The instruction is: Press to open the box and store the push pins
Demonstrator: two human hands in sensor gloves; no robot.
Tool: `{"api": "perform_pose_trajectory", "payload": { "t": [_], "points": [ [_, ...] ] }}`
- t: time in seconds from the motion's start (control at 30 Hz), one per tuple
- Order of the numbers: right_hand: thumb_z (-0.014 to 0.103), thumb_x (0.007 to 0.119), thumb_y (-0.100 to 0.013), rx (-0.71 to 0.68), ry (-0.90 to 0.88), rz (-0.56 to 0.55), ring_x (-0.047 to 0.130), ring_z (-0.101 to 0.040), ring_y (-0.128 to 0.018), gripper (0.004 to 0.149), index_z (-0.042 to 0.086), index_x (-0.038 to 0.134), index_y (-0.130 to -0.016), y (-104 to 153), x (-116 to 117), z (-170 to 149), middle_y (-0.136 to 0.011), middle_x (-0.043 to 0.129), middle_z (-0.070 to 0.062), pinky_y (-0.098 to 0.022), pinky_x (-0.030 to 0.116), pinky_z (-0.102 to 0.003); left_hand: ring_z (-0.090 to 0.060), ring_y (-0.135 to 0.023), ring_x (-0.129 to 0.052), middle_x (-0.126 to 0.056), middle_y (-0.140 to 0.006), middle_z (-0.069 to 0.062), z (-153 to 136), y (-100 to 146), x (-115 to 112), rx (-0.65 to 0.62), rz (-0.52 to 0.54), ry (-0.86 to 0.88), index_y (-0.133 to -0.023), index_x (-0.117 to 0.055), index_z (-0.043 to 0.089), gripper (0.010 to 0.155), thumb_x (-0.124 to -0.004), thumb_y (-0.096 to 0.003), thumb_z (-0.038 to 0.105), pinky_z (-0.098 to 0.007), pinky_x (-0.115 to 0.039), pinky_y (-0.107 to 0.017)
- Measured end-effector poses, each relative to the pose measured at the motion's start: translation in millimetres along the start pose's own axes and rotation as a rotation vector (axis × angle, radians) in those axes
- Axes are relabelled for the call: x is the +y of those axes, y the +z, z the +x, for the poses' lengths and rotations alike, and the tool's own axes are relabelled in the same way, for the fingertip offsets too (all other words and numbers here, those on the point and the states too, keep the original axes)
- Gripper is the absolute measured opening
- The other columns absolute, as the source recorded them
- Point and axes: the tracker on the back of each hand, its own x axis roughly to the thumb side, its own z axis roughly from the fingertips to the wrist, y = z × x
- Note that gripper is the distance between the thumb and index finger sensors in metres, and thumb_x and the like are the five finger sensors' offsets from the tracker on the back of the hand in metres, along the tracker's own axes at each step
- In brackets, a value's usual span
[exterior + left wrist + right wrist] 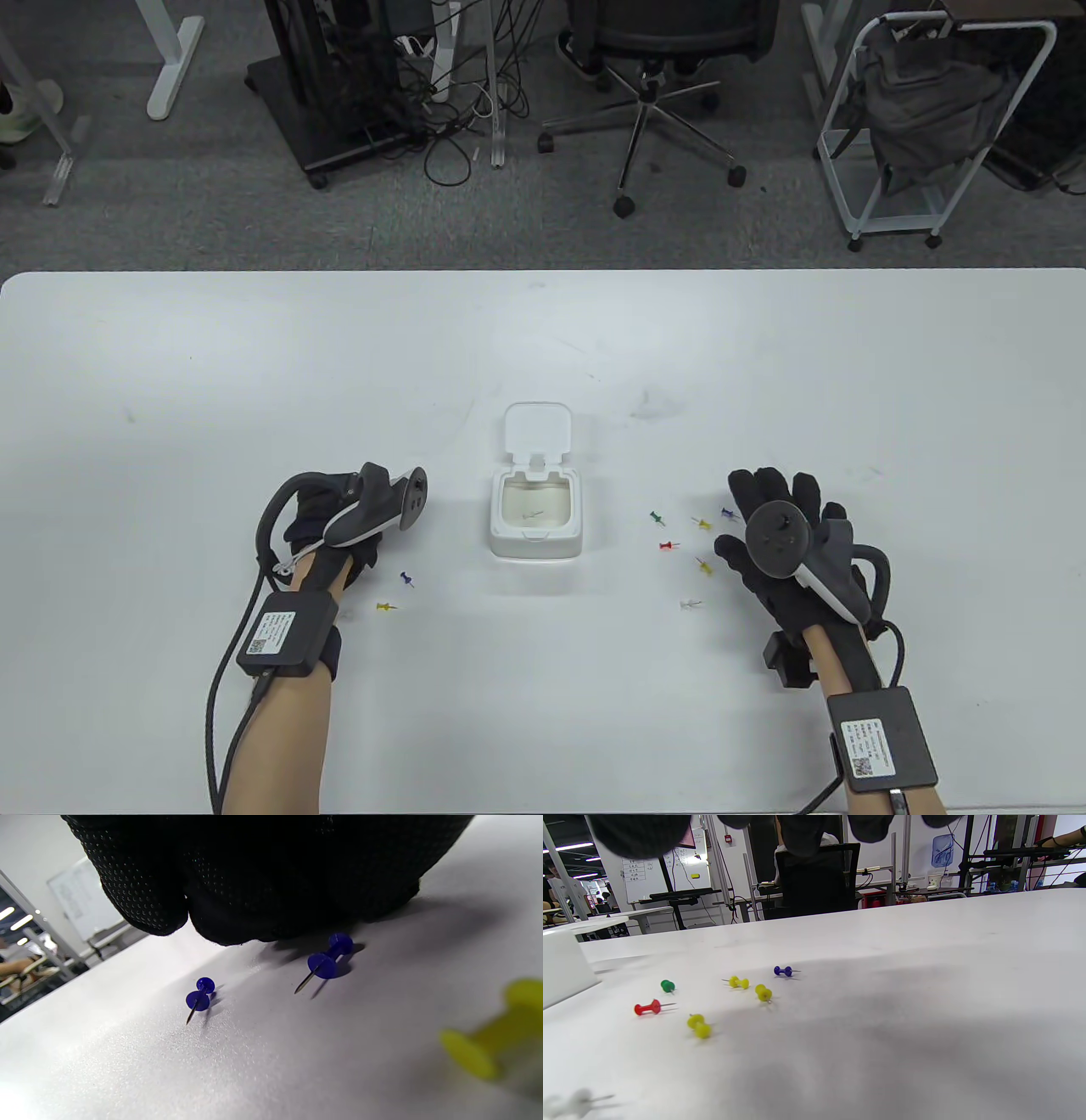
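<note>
The white box [536, 519] stands mid-table with its lid [537, 429] flipped up at the back; one clear pin lies inside. My left hand [335, 518] rests on the table left of the box, fingers curled with nothing seen in them. In the left wrist view the gloved fingers [263, 878] sit just behind a blue pin [328, 959]; another blue pin [199, 997] and a blurred yellow pin [488, 1043] lie nearby. My right hand [776, 509] hovers with fingers spread, right of several scattered pins: green [655, 515], red [668, 545], yellow [704, 564], blue [728, 513], clear [691, 604].
The white table [170, 382] stretches wide on all sides of the box. Beyond its far edge stand an office chair [653, 76], desk legs with cables and a wire cart [933, 119]. The box's corner [560, 971] shows at the left of the right wrist view.
</note>
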Motion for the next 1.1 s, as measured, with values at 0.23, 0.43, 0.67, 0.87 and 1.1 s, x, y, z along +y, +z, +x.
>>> {"api": "perform_pose_trajectory", "payload": {
  "t": [0.23, 0.43, 0.67, 0.87, 1.1],
  "points": [
    [0.055, 0.063, -0.043, 0.000, -0.002, -0.001, 0.033, -0.045, -0.111, 0.072, 0.036, 0.031, -0.105, 0, 0, 0, -0.123, 0.037, -0.005, -0.075, 0.034, -0.070, -0.013, -0.057, -0.103, -0.099, -0.079, 0.010, 1, -6, -7, -0.004, -0.011, 0.015, -0.082, -0.086, 0.032, 0.038, -0.078, -0.0470, 0.046, -0.045, -0.087, -0.065],
    [0.055, 0.063, -0.043, 0.000, -0.006, -0.004, 0.033, -0.045, -0.111, 0.072, 0.036, 0.031, -0.105, 0, 0, -1, -0.123, 0.037, -0.005, -0.075, 0.034, -0.070, -0.013, -0.059, -0.102, -0.097, -0.081, 0.010, 1, 0, 0, -0.014, 0.007, 0.044, -0.084, -0.084, 0.033, 0.039, -0.077, -0.0474, 0.045, -0.046, -0.086, -0.066],
    [0.055, 0.063, -0.043, 0.001, -0.005, 0.001, 0.033, -0.046, -0.111, 0.072, 0.036, 0.031, -0.105, -1, 0, -1, -0.123, 0.038, -0.005, -0.075, 0.034, -0.070, -0.014, -0.061, -0.101, -0.094, -0.083, 0.009, 1, 8, 27, -0.041, 0.082, 0.102, -0.085, -0.082, 0.032, 0.041, -0.077, -0.0472, 0.045, -0.047, -0.085, -0.067],
    [0.055, 0.063, -0.043, 0.000, -0.005, -0.003, 0.033, -0.045, -0.111, 0.072, 0.036, 0.032, -0.105, -1, 0, -1, -0.123, 0.038, -0.005, -0.075, 0.034, -0.070, -0.014, -0.062, -0.101, -0.094, -0.084, 0.009, 16, 14, 57, -0.097, 0.157, 0.125, -0.086, -0.081, 0.032, 0.041, -0.077, -0.0479, 0.046, -0.047, -0.085, -0.067],
    [0.055, 0.063, -0.043, 0.001, -0.006, -0.004, 0.033, -0.045, -0.111, 0.072, 0.035, 0.032, -0.105, -1, -1, -1, -0.123, 0.038, -0.005, -0.075, 0.034, -0.070, -0.015, -0.064, -0.100, -0.092, -0.085, 0.009, 49, 19, 90, -0.185, 0.216, 0.141, -0.087, -0.080, 0.032, 0.041, -0.076, -0.0483, 0.045, -0.047, -0.084, -0.068]
  ]
}}
